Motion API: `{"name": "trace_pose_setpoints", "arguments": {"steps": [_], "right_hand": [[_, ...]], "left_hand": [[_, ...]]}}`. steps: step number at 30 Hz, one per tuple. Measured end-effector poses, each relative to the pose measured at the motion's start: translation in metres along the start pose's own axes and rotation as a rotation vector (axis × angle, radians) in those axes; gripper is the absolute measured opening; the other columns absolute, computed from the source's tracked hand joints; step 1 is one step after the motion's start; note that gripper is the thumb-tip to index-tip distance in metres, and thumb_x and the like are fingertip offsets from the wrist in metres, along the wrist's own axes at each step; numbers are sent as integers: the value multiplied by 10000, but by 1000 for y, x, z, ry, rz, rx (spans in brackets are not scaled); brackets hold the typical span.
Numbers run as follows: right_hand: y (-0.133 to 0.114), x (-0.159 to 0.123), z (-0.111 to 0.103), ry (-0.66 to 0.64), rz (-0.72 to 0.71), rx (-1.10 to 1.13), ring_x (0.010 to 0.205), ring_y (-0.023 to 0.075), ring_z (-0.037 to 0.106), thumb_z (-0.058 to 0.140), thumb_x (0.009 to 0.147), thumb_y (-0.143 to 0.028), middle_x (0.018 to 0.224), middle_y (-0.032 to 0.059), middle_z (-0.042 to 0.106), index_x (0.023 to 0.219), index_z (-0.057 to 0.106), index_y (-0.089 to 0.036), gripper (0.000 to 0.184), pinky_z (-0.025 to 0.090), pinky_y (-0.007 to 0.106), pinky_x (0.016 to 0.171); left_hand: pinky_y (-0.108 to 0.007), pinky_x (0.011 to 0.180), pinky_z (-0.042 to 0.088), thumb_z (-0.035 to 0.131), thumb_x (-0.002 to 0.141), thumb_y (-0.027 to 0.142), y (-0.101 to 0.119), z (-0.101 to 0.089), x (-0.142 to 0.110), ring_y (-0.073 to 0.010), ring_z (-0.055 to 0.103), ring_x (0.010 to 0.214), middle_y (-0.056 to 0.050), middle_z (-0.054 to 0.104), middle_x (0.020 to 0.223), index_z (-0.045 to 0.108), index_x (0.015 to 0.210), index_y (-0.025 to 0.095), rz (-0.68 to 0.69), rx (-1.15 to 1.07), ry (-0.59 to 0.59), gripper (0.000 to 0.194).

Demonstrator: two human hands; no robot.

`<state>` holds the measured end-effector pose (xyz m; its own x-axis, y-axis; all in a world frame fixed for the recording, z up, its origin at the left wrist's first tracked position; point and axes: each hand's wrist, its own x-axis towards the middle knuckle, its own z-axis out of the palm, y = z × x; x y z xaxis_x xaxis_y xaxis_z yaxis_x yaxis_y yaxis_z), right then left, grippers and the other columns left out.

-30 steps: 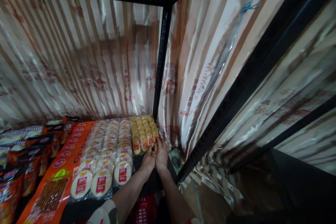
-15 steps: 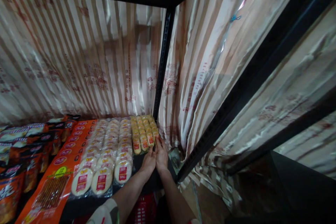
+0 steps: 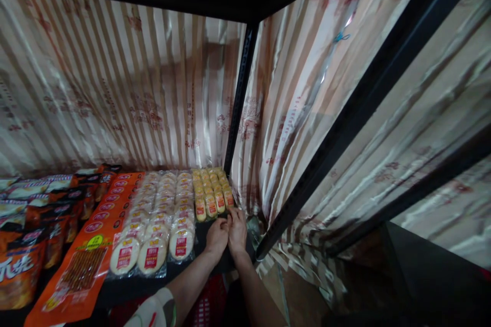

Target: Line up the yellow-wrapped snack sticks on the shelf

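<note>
My left hand and my right hand are side by side at the front of the small yellow snack packets, which stand in neat rows in the shelf's corner. The left fingers are curled in, and the fingertips of both hands meet. Whatever lies between them, if anything, is hidden or too small to name. The right fingers are bent just below the front right packet. Left of the yellow packets are rows of round white crackers in clear wrappers with red labels.
A black shelf post rises behind the yellow packets, and another slanting post crosses the right side. Striped curtains hang behind. Farther left lie an orange stick-snack bag and dark orange bags. A red basket shows below the shelf.
My right hand has drawn back slightly from the front right yellow packet, whose label now shows. My left hand stays beside it. The view has shifted a little.
</note>
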<state>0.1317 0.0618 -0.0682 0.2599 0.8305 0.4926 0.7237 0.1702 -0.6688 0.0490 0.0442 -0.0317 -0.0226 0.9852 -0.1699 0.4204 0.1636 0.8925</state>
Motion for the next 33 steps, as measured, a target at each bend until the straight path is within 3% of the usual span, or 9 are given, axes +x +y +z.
{"name": "trace_pose_setpoints", "arguments": {"steps": [7,15,23,28,33], "right_hand": [[-25,-17,-18,-82,56,-14,668,149,569,390,804,-251,769,51,608,812,646,-187,264,446,251,638],[-47,-44,-29,-129,71,42,602,155,566,400,813,-368,677,43,585,670,589,-192,295,442,258,598],[-81,-85,-36,-195,49,64,591,137,553,431,816,-434,674,23,591,686,558,-194,301,424,241,599],[-97,-128,-34,-265,63,162,618,134,566,400,838,-446,690,20,610,730,559,-198,314,433,234,630],[-93,-176,-18,-396,-10,124,685,152,588,346,860,-373,724,44,622,729,572,-201,313,439,242,663]], "left_hand": [[-220,671,445,440,786,159,-5,-10,-22,-121,592,737,-22,655,765,587,755,172,-37,-23,91,150],[-194,553,428,433,799,171,-22,-20,-52,-86,552,561,36,555,598,495,688,182,-61,-164,110,128],[-230,711,428,339,839,198,-41,-48,-106,-129,591,737,-8,608,767,441,791,223,108,-15,152,116],[-232,729,418,294,857,239,-69,-67,-144,-149,595,792,-30,612,821,419,834,235,153,-8,104,128],[-243,685,410,237,870,307,-113,-75,-171,-158,578,727,-43,602,783,447,817,227,64,86,105,232]]}}
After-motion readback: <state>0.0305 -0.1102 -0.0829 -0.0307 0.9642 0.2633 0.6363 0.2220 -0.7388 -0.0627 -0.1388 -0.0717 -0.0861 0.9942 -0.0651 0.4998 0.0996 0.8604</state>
